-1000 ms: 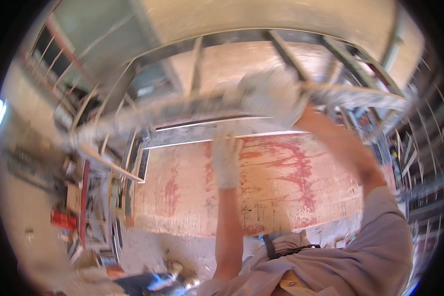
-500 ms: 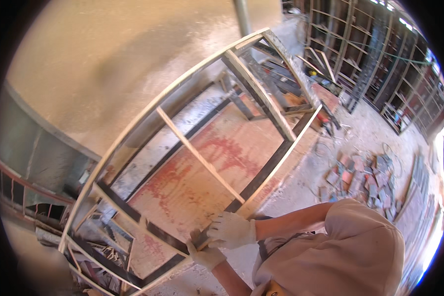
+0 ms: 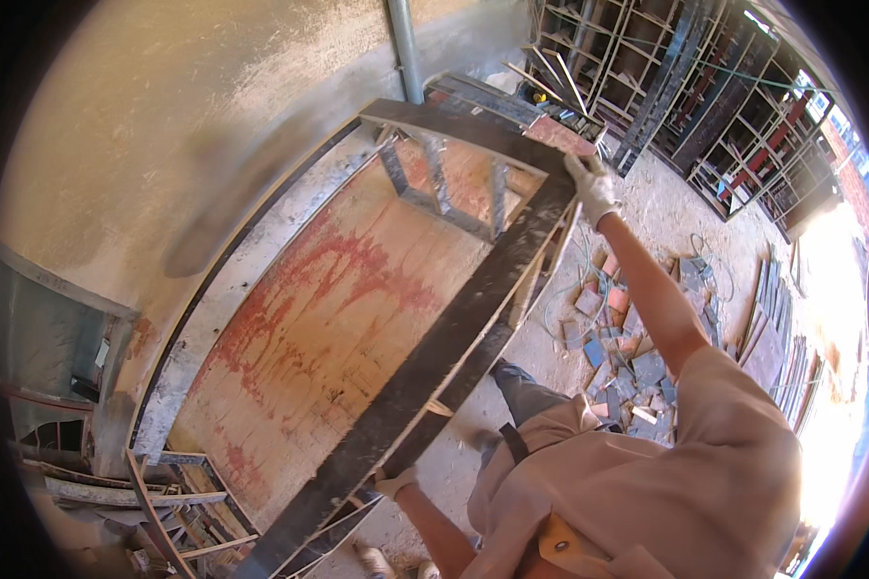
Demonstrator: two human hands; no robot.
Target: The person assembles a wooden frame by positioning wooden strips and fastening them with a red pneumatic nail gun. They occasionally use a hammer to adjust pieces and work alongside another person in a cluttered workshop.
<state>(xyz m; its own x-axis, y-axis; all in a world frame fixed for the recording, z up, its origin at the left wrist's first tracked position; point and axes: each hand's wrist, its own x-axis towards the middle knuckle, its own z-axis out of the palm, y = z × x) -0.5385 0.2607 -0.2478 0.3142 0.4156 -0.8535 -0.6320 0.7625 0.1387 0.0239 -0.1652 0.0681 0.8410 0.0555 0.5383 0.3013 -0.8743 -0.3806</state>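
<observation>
A large wooden frame (image 3: 396, 415) with dark boards and a curved far side lies over a plywood panel (image 3: 309, 328) stained with red. At the frame's near edge, left of my body, my left hand (image 3: 396, 482) in a pale glove has its fingers wrapped round the timber. My right hand (image 3: 594, 188), gloved too, reaches out to grip the frame's far right corner. Through the opening at the far end, short dark timbers (image 3: 442, 183) stand on the panel. My left fingers are partly hidden by the board.
A plastered wall (image 3: 135, 145) with a grey pipe (image 3: 406, 58) rises behind. Cut wood blocks (image 3: 637, 338) and a hose litter the floor at right. Lattice frames (image 3: 753, 135) lean at the back right. Timber scraps (image 3: 116, 492) lie at lower left.
Both hands were close together on the near edge; my right hand has moved to the far right corner. The frame has tilted down, its dark board faces now showing.
</observation>
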